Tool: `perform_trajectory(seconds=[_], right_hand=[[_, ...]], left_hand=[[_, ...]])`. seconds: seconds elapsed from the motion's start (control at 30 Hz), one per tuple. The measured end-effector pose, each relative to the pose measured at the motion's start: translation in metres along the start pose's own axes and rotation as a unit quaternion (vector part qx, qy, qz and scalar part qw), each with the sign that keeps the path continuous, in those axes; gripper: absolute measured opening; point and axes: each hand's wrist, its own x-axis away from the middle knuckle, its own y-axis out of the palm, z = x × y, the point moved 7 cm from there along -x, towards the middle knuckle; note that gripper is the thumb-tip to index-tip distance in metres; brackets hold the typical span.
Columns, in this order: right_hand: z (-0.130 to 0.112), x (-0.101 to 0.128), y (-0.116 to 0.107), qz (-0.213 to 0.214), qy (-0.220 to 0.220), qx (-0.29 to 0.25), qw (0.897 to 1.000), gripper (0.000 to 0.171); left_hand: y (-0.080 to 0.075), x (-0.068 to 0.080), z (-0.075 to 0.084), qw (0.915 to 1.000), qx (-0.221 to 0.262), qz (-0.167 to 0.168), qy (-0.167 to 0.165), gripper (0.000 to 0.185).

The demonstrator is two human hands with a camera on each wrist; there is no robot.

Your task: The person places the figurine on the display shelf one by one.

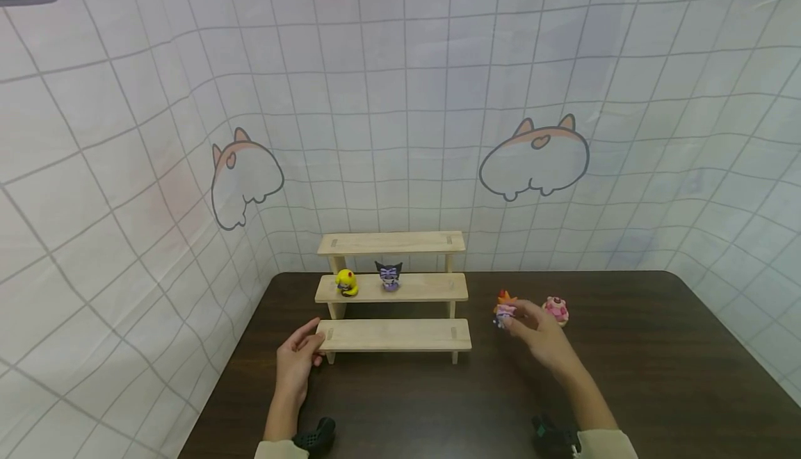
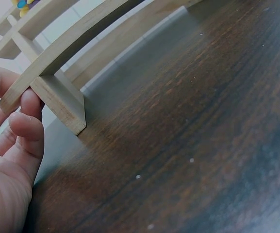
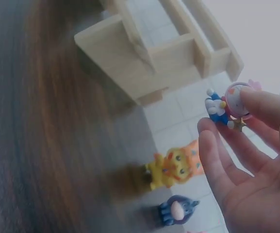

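Observation:
A three-tier wooden display stand (image 1: 394,335) stands on the dark table. At the left end of its lowest step, my left hand (image 1: 297,359) grips the board (image 2: 25,80), fingers at its end and underside. To the right of the stand, my right hand (image 1: 541,337) pinches a small figurine (image 3: 236,101) with a pink-rimmed white head, blue-and-white body and gold star, held above the table. Beyond it stands a yellow figurine with an orange top (image 3: 176,167), partly covered in the head view. A pink figurine (image 1: 555,311) is just past the right hand.
On the middle step sit a yellow figurine (image 1: 347,283) and a purple figurine with black pointed ears (image 1: 389,276). A dark blue figurine (image 3: 177,209) stands beside the yellow-orange one. Behind the table (image 1: 626,375) hangs a white grid-patterned cloth (image 1: 425,132).

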Motion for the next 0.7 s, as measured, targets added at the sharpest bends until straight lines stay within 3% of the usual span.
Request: perform_trajectory(seconds=[0.47,0.7], right_hand=[[-0.032,0.002,0.011,0.036,-0.054,-0.029,0.997,0.039],[-0.037,0.004,0.026,0.046,-0.041,-0.052,0.997,0.035]], left_hand=[[0.002,-0.001,0.001,1.0,-0.004,0.001,0.0,0.042],[0.001,0.0,0.0,0.9999,-0.009,-0.001,-0.004,0.044]])
